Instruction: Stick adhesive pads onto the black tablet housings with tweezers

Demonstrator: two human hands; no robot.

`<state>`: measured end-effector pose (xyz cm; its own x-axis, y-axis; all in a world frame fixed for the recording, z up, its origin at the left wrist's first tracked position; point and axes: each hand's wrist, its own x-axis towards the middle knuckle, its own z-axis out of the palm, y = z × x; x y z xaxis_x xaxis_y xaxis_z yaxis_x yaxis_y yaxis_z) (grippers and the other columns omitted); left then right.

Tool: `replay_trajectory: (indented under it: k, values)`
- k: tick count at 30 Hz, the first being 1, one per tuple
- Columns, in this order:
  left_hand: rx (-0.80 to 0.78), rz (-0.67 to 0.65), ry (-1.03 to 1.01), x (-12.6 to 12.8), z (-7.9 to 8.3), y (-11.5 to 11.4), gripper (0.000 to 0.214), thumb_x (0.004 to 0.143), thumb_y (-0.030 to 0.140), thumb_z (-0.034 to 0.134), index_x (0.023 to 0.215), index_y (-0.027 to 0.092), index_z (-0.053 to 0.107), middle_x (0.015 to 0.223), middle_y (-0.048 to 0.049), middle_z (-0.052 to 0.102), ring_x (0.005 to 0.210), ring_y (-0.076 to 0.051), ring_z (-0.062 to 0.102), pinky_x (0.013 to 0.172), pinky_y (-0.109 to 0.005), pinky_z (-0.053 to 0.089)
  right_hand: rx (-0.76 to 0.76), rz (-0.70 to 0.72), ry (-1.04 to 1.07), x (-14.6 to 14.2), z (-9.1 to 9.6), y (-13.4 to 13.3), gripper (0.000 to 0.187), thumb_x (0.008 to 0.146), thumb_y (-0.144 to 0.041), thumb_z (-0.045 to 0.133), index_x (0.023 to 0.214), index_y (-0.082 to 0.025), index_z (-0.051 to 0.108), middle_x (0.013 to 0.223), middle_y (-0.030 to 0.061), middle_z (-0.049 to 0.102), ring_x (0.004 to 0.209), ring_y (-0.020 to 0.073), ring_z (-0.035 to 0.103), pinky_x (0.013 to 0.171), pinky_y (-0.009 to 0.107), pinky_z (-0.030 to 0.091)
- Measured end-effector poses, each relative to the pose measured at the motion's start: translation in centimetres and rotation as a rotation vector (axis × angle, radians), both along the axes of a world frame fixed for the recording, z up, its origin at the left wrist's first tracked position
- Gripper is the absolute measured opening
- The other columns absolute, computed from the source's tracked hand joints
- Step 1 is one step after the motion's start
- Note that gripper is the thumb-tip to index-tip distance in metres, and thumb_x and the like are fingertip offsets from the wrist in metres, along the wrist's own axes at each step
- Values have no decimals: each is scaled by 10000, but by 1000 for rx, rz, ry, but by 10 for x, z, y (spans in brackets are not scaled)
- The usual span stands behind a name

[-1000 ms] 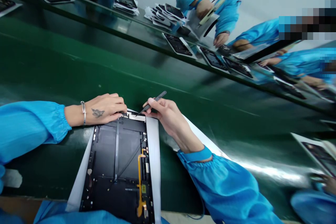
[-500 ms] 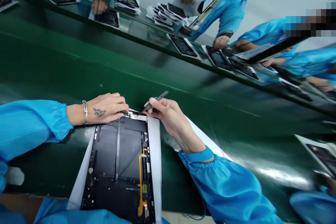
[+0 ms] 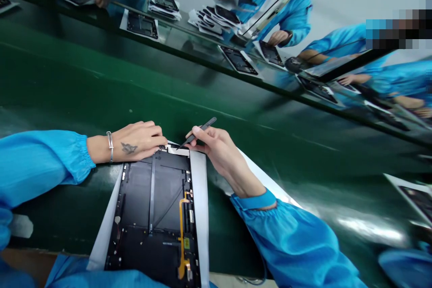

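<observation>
Glare streaks the green bench (image 3: 202, 99), right edge blurred.

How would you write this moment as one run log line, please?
left hand: at far edge of opened tablet-like device | right hand: holding dark tweezers, tips by white strip | beneath device: white sheet

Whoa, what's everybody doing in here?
Someone holds dark tweezers in their right hand, with the tip at a pale strip along the far edge of an open black device. Their left hand rests over its far left corner. The device lies on a white sheet on a green surface. Across from them, people in blue have more black panels nearby.
</observation>
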<state>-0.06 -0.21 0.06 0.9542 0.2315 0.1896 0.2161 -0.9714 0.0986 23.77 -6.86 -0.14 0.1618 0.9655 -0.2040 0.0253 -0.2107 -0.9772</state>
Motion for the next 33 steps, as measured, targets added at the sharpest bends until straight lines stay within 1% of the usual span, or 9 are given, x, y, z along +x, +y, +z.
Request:
replay_trajectory:
  k: [2,5,8,14,19,22,25,28,33]
  values:
    - [2,6,10,0,0,0,223,988,202,495,1156,160,636,1078,-97,649,943,-214,557,756,-311,439,-2,6,2,0,0,0,499,619,-615,847,556,-184,602,738,46,658,683,149,603,663,302,558]
    - [-7,1,10,-1,1,0,229,988,198,479,1149,186,642,1097,-92,640,940,-212,549,733,-311,421,7,15,-7,0,0,0,505,637,-620,834,543,-186,594,743,46,654,699,152,606,687,311,558]
    - [-29,-4,6,-2,2,1,243,987,190,466,1148,197,649,1105,-91,630,939,-211,540,743,-314,411,13,28,-15,-1,0,0,520,646,-636,820,534,-184,589,741,46,652,687,149,604,692,312,549]
    - [-45,-13,4,-4,2,4,247,980,167,479,1159,188,649,1096,-90,622,951,-219,530,772,-318,415,27,23,-19,-5,2,2,548,602,-679,819,530,-183,597,686,40,645,665,149,600,668,297,520]
    - [-21,-16,13,-6,5,4,248,987,172,477,1171,181,644,1089,-93,625,937,-220,534,771,-321,426,59,44,-49,-4,2,2,519,644,-672,796,563,-191,617,648,27,624,655,151,591,657,289,513]
    - [-18,-9,17,-7,6,4,264,997,183,451,1183,186,638,1092,-95,627,930,-216,542,769,-323,443,113,-15,-69,-5,2,-2,475,672,-648,788,636,-193,656,664,21,627,644,156,596,668,305,531]
    - [-4,-21,14,-9,5,4,282,1013,194,423,1207,184,628,1109,-99,639,951,-215,552,789,-327,454,215,-73,-109,-12,2,-9,437,722,-634,757,736,-200,706,753,33,669,691,175,636,708,324,546]
    - [0,-36,-2,-11,3,4,296,1026,198,405,1227,171,620,1122,-101,649,984,-218,563,808,-332,458,296,-25,-200,-21,3,-16,426,772,-643,708,787,-218,733,833,50,707,744,203,665,704,327,545]
    - [0,-54,-22,-11,3,4,293,1028,199,403,1214,160,627,1113,-101,651,987,-225,576,802,-338,462,368,23,-320,-30,2,-20,417,829,-637,654,797,-231,743,831,59,721,781,227,667,669,326,527]
